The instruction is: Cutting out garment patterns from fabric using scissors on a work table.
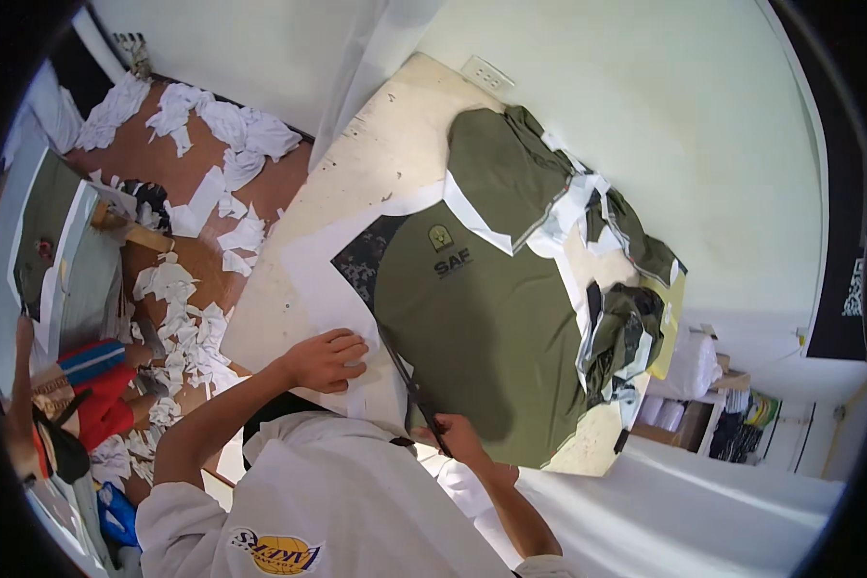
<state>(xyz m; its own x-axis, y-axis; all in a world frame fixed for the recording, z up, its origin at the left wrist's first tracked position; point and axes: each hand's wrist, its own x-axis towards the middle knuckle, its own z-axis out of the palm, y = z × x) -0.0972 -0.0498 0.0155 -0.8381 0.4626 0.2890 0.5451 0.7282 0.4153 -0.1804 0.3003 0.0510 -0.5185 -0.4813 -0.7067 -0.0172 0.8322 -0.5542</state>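
Note:
My left hand [328,361] rests on the white paper margin [328,294] of an olive green fabric panel [491,337], fingers slightly curled and a little apart. The panel carries a printed emblem and a dark camouflage patch [366,260]. My right hand [462,443] grips dark scissors [414,395], their blades angled up along the seam between the white margin and the green fabric, beside my left hand. More green fabric pieces [506,159] with white paper edges lie on the board's upper right, with a crumpled bundle [626,337] at the right edge.
The pale worktable [356,144] meets a wall. White scraps [164,318] litter the brown floor at left, where another person in red shorts [96,405] is beside a second table [67,279]. A shelf [684,419] with wrapped bundles and folded items stands at lower right.

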